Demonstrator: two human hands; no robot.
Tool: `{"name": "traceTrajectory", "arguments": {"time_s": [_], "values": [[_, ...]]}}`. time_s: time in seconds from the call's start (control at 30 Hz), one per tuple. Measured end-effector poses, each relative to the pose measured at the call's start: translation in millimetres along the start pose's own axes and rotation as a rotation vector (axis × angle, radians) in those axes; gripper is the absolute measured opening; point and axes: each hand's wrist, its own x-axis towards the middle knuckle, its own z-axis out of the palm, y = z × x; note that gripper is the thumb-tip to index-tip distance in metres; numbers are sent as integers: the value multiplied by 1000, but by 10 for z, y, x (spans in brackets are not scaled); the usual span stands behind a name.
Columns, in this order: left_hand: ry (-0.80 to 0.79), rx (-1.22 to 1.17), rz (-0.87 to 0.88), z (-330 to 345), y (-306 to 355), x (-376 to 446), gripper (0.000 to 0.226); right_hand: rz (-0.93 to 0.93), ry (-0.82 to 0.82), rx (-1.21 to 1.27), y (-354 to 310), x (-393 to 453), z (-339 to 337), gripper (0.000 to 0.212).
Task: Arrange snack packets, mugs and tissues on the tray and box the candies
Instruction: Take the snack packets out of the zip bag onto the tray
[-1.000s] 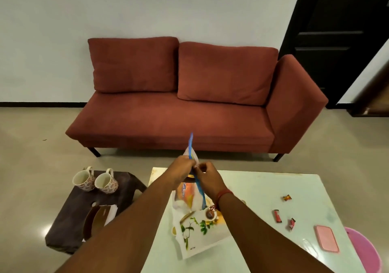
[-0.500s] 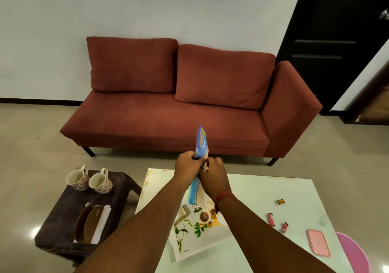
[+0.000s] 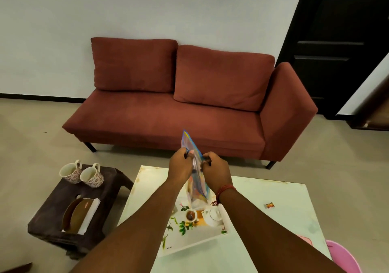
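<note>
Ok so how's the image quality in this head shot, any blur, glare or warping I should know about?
Head view: wide-angle warping bends the dark door frame and the floor line. The snack packet pinched between the left hand and right hand is smeared and shiny, so its print is unreadable. Light is soft and even, with a faint sheen on the table.

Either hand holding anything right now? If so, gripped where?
Both. The left hand and right hand pinch the blue snack packet from opposite sides, about midway up, holding it upright and edge-on over the tray.
</note>
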Motion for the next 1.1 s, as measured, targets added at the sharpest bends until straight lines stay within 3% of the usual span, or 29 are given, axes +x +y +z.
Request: {"name": "traceTrajectory", "arguments": {"time_s": [0.17, 0.33, 0.4, 0.47, 0.5, 0.57, 0.67, 0.73, 0.8, 1.1], "values": [[211, 183, -33, -237, -209, 35, 29, 141, 130, -78, 311, 109, -314, 20], [217, 285, -17, -367, -339, 71, 26, 313, 129, -193, 541, 135, -497, 12], [197, 295, 18, -320, -309, 71, 33, 220, 178, -201, 497, 103, -434, 15], [183, 264, 40, -265, -264, 74, 36, -64, 230, -255, 381, 51, -317, 16], [174, 249, 50, -248, -242, 73, 36, -199, 181, -293, 314, 28, -235, 15], [153, 228, 71, -224, -200, 61, 36, -319, -67, -391, 233, 9, -32, 15], [135, 211, 96, -238, -176, 8, 34, -120, -425, -525, 223, 16, 263, 24], [142, 192, 79, -280, -197, -20, 31, 17, -545, -516, 216, 12, 390, 34], [148, 182, 69, -333, -218, -42, 27, 25, -600, -505, 199, -2, 477, 36], [160, 218, 42, -589, -444, 90, 26, -118, -252, -418, -67, 29, 701, 19]]}}
